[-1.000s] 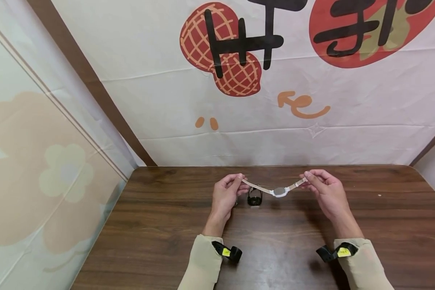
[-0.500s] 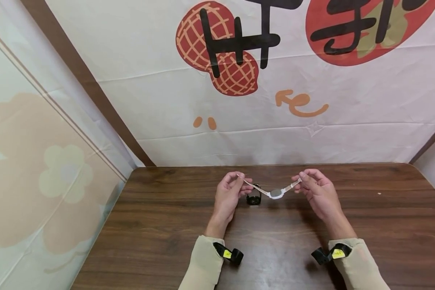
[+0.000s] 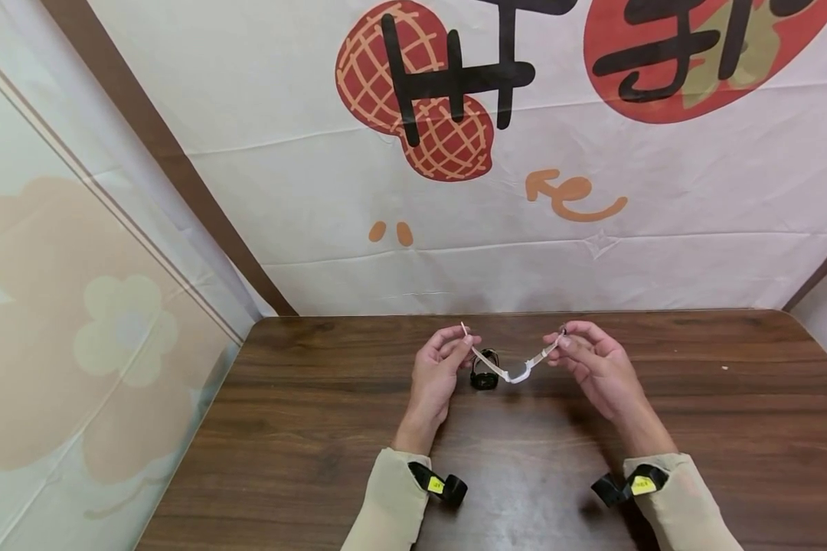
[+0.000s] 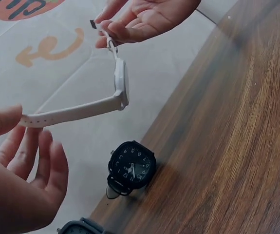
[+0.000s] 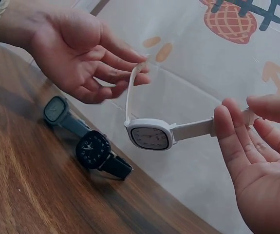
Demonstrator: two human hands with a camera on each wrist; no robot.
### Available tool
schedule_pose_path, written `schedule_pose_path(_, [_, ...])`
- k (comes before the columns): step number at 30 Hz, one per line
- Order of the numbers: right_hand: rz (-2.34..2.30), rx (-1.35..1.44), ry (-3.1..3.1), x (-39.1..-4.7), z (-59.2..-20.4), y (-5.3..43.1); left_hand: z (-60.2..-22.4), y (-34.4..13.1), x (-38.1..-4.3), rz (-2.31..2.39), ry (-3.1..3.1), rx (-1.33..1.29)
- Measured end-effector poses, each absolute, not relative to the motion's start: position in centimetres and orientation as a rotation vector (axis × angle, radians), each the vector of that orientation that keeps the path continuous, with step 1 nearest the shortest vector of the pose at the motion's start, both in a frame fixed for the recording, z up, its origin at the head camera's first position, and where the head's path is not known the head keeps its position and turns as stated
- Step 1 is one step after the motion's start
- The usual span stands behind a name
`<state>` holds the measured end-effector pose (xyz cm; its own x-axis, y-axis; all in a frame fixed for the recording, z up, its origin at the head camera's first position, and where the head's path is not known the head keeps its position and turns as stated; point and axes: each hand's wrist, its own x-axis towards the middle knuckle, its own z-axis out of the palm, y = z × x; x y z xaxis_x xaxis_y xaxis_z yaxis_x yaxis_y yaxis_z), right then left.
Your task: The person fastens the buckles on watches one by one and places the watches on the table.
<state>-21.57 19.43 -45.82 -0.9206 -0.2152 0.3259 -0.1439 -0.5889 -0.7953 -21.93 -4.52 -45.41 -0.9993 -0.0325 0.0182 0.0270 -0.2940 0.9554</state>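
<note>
A white wristwatch (image 3: 518, 378) hangs stretched between both hands above the table, sagging in a V with its case at the bottom. Between thumb and fingers my left hand (image 3: 436, 379) pinches the strap end with the holes (image 4: 37, 119). My right hand (image 3: 609, 375) pinches the other strap end, the one with the buckle. In the right wrist view the squarish white dial (image 5: 150, 138) shows; in the head view the case is seen edge-on. Below the left hand stands a black wristwatch (image 4: 132, 165) with a dark dial, its strap looped.
A grey-green wristwatch (image 5: 56, 110) stands beside the black one, hidden behind the left hand in the head view. The brown wood-grain table (image 3: 537, 474) ends at a white printed cloth (image 3: 510, 283) at the back. Another cloth (image 3: 124, 413) hangs along the left.
The hands have come closer together, the right one moving left. The white wristwatch sags more steeply and its case has tilted, so the dial no longer shows in the head view.
</note>
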Motion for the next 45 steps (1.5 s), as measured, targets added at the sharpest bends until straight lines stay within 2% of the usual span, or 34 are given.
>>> schedule_pose_path(16, [-2.619, -0.648, 1.476, -20.9, -45.1, 17.8, -45.3, -3.2, -21.2, -2.478, -1.869, -0.151])
schedule_pose_path(29, [-2.590, -0.542, 1.562, -20.6, -44.9, 17.5, -45.1, -3.1, -21.0, -2.536, -1.911, -0.277])
schedule_pose_path(45, [-2.494, -0.474, 1.742, -20.1, -44.8, 16.5, -45.1, -2.9, -20.8, -2.364, -2.075, -0.397])
